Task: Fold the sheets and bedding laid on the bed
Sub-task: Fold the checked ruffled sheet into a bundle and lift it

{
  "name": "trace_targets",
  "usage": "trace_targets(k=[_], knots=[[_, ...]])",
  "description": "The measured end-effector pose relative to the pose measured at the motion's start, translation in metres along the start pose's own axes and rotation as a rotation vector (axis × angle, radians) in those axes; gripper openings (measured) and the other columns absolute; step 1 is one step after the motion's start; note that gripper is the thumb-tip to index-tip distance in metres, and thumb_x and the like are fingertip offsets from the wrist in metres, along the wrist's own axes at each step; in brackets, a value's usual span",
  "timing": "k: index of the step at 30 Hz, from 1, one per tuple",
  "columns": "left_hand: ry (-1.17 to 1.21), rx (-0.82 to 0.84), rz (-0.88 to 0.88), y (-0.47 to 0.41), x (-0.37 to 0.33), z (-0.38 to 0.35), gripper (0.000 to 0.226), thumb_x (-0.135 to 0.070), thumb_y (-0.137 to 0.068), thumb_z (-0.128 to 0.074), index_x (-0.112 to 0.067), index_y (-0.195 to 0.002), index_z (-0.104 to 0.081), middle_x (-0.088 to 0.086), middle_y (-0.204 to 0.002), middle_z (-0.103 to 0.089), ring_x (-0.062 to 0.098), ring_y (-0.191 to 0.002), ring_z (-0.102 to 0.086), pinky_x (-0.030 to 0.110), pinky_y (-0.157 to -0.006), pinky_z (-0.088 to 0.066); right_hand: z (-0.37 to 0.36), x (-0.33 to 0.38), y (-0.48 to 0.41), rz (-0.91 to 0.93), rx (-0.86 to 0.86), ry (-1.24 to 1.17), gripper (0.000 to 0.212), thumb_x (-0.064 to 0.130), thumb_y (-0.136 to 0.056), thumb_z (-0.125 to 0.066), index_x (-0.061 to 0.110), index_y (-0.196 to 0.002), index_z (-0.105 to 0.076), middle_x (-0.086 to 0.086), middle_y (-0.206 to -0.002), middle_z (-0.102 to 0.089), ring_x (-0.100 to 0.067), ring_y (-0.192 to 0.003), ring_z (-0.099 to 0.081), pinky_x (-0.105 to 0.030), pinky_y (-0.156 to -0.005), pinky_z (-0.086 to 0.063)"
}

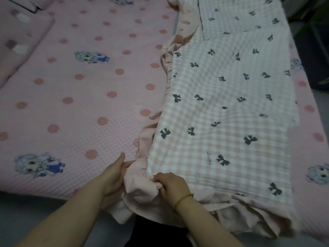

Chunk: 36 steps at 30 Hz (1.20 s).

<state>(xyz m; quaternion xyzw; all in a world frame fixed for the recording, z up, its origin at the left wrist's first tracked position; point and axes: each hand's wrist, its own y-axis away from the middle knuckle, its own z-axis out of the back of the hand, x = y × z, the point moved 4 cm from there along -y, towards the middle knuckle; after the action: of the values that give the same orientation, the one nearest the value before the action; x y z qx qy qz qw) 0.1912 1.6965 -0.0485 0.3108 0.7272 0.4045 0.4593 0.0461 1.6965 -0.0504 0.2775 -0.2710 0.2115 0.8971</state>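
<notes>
A pink-and-white checked sheet (pixel 231 90) printed with dark bows lies in a long folded strip down the right half of the bed. Its plain pink ruffled border (pixel 142 191) bunches at the near corner and hangs over the bed's front edge. My left hand (pixel 114 175) grips that border from the left, thumb on top. My right hand (pixel 170 184), with a cord bracelet on the wrist, clutches the bunched pink fabric from the right. The two hands are close together at the same corner.
The bed is covered by a pink fitted sheet (pixel 80 97) with coral dots and cartoon doll prints. A pink pillow (pixel 19 43) lies at the far left. Dark objects (pixel 313 50) stand beside the bed at the right. Grey floor (pixel 26 211) runs along the front edge.
</notes>
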Motion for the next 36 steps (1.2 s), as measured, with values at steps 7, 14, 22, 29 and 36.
trace_targets(k=[7, 14, 22, 29, 36], knots=[[-0.725, -0.186, -0.071, -0.025, 0.010, -0.051, 0.037, -0.022, -0.085, -0.065, -0.001, -0.115, -0.058, 0.011, -0.105, -0.062, 0.024, -0.092, -0.057, 0.029, -0.080, -0.046, -0.011, 0.019, 0.015, -0.013, 0.200, 0.043, 0.035, 0.012, -0.092, -0.042, 0.006, -0.125, -0.051, -0.020, -0.124, -0.055, -0.029, -0.114, -0.051, -0.032, -0.087, -0.036], [-0.795, -0.284, -0.233, -0.021, 0.029, -0.041, 0.042, -0.008, -0.085, -0.064, -0.005, -0.125, -0.053, 0.014, -0.123, -0.059, 0.031, -0.113, -0.054, 0.029, -0.084, -0.040, 0.016, -0.092, 0.099, -0.248, -0.579, -0.043, 0.042, 0.024, -0.071, -0.049, 0.005, -0.108, -0.056, -0.018, -0.100, -0.069, -0.023, -0.100, -0.057, -0.036, -0.079, -0.053], [-0.824, -0.394, -0.394, 0.001, 0.034, -0.051, 0.037, -0.004, -0.092, -0.051, -0.005, -0.129, -0.051, 0.018, -0.122, -0.057, 0.035, -0.110, -0.053, 0.038, -0.090, -0.039, 0.084, -0.264, 0.201, -1.294, -0.779, -0.613, 0.088, 0.035, -0.084, -0.064, 0.008, -0.148, -0.010, -0.019, -0.153, -0.017, -0.036, -0.140, -0.017, -0.047, -0.115, -0.015], [-0.620, -0.432, -0.459, 0.045, 0.008, -0.062, 0.031, -0.004, -0.092, -0.052, -0.003, -0.123, -0.055, 0.018, -0.113, -0.060, 0.025, -0.091, -0.052, 0.032, -0.081, -0.038, 0.097, -0.229, 0.184, -1.123, -0.476, -0.867, 0.058, 0.020, -0.090, -0.058, -0.008, -0.136, -0.036, -0.022, -0.140, -0.041, -0.038, -0.125, -0.043, -0.043, -0.103, -0.037], [-0.412, -0.267, -0.887, 0.164, -0.098, -0.137, 0.019, -0.004, -0.093, -0.049, -0.007, -0.108, -0.059, 0.001, -0.072, -0.066, 0.006, -0.051, -0.060, 0.015, -0.048, -0.047, 0.279, -0.134, 0.281, -0.672, -1.029, -0.685, 0.045, 0.022, -0.087, -0.060, -0.006, -0.122, -0.053, -0.026, -0.123, -0.055, -0.024, -0.094, -0.048, -0.034, -0.084, -0.039]])
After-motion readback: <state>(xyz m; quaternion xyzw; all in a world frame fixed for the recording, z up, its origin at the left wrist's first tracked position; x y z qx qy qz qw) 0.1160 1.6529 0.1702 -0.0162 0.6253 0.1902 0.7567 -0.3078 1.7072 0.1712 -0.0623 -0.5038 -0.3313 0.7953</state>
